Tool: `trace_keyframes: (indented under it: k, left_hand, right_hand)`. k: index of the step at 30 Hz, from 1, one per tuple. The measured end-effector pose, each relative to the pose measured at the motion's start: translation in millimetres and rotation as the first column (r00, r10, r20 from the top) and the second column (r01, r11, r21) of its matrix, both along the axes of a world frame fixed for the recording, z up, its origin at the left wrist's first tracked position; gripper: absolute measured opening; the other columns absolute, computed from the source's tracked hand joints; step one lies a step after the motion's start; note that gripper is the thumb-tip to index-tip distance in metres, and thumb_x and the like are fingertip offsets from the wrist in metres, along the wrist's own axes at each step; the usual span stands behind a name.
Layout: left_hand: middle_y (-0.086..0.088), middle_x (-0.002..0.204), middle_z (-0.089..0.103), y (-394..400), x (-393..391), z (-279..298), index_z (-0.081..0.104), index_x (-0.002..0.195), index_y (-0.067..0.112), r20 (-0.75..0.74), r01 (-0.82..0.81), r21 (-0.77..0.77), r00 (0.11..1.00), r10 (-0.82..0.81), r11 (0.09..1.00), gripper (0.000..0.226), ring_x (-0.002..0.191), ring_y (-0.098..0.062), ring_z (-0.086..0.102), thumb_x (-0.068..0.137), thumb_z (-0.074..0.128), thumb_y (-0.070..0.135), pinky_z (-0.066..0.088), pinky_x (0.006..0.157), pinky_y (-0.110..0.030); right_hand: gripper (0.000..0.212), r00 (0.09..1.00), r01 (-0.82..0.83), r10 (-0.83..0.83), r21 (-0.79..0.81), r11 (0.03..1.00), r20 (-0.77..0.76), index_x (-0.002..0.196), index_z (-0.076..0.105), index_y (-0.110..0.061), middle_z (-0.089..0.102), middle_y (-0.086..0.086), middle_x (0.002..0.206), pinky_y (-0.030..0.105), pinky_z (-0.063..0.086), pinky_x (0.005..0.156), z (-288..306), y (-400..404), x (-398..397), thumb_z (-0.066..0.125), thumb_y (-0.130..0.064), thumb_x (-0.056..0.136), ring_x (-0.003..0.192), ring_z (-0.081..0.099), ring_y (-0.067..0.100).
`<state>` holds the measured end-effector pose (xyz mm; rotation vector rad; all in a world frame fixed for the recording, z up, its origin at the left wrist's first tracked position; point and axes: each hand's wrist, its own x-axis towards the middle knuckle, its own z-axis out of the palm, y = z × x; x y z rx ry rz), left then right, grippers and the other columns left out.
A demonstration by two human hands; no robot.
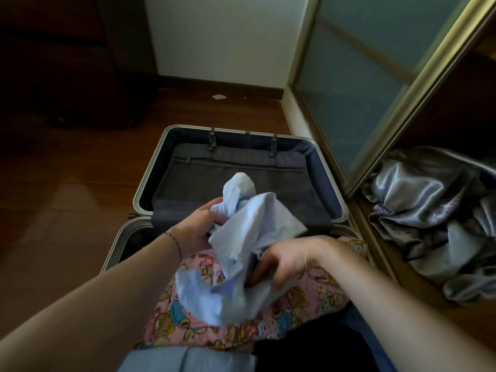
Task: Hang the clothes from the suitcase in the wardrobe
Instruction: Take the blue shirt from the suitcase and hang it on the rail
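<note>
A dark brown wooden floor (80,183) fills the left side of the view, with a small white scrap (218,97) lying on it near the dark skirting board below a white wall (214,36). Dark furniture stands in shadow at the far left. On the right, a sliding wardrobe door (375,76) with frosted blue-green panels in a brass-coloured frame is pushed back, and the open wardrobe floor holds a crumpled heap of silvery grey satin fabric (429,210).

No brand, label or writing can be read anywhere.

A suitcase (150,178) with a pale metal rim lies open on the floor just beside the wardrobe. Its far half is lined in dark grey, with a zipped panel and two buckled straps. The near half holds a pink cloth printed with cartoon bears (268,318), and a pale blue folded piece (188,361) shows at the bottom edge.

Above the near half, a light blue garment (255,224) is bunched and creased, thin and shirt-like, one end sticking upward. The left hand (198,229), a thin bracelet (173,241) on its wrist, grips the garment's upper left side with fingers closed into the cloth. The right hand (287,261) clutches the lower part, fingers curled down around the fabric.
</note>
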<state>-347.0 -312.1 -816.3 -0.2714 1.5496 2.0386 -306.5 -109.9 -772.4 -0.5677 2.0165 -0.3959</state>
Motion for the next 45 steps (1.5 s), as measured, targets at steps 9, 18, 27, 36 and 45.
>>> trace_keyframes:
  k: [9, 18, 27, 36, 45]
  left_hand:
    - [-0.020, 0.107, 0.065, -19.3, -4.2, 17.9, 0.062, 0.121, 0.021, -0.156, -0.013, 0.022, 0.988, 0.016, 1.000, 0.066, 0.093, -0.035, 0.063, 0.074, 0.040, -0.019, 0.051, 0.087, -0.051]
    - [-0.021, 0.096, 0.066, -12.3, -5.1, 43.1, 0.067, 0.110, 0.020, -0.155, 0.043, 0.035, 0.987, -0.037, 0.998, 0.054, 0.086, -0.036, 0.063, 0.078, 0.041, -0.015, 0.054, 0.083, -0.048]
    - [-0.012, 0.141, 0.040, -13.3, 5.6, -7.2, 0.031, 0.146, 0.021, -0.138, -0.046, -0.851, 0.981, -0.139, 0.523, 0.082, 0.126, -0.031, 0.042, 0.072, 0.067, 0.019, 0.042, 0.102, -0.046]
    - [-0.010, 0.133, 0.052, 0.6, -10.9, -2.6, 0.028, 0.149, 0.020, -0.380, -0.063, -0.848, 0.765, -0.521, 0.526, 0.075, 0.118, -0.026, 0.055, 0.081, 0.057, 0.010, 0.043, 0.102, -0.037]
    - [0.000, 0.079, 0.071, -15.9, 12.3, -16.5, 0.072, 0.089, 0.011, -0.412, -0.097, -0.540, 0.897, -0.162, 0.836, 0.023, 0.072, -0.008, 0.061, 0.081, 0.058, -0.006, 0.051, 0.065, -0.023]
  right_hand:
    - [0.018, 0.274, 0.652, -0.921, -0.650, 0.389, -0.277, 0.091, 0.067, -0.014, 0.065, 0.000, 0.090, 0.021, 0.041, 0.073, -16.2, 27.5, -29.3, 0.056, -0.001, 0.085, 0.092, 0.062, 0.018]
    - [0.083, 0.499, 0.758, -0.777, -0.241, 0.606, -0.384, 0.142, 0.036, -0.020, 0.046, 0.010, 0.142, 0.038, 0.037, 0.103, -38.2, 11.5, -32.6, 0.071, -0.053, 0.075, 0.129, 0.044, 0.031]
    - [0.084, 0.146, 0.948, -0.986, -0.296, 0.117, 0.079, 0.145, 0.030, -0.009, 0.050, 0.013, 0.134, 0.032, 0.046, 0.081, -82.2, 19.3, -3.4, 0.077, -0.015, 0.076, 0.107, 0.055, 0.028]
    - [0.073, 0.548, 0.683, -0.793, -0.690, 0.240, 0.267, 0.138, 0.041, -0.029, 0.062, 0.001, 0.125, 0.033, 0.052, 0.090, -30.1, -18.7, 2.7, 0.065, 0.004, 0.078, 0.108, 0.062, 0.016]
    - [0.059, 0.617, 0.560, -0.772, -0.604, 0.567, -0.153, 0.130, 0.047, -0.027, 0.053, -0.004, 0.129, 0.027, 0.054, 0.087, -45.2, -14.5, -3.9, 0.061, 0.006, 0.083, 0.118, 0.054, 0.015]
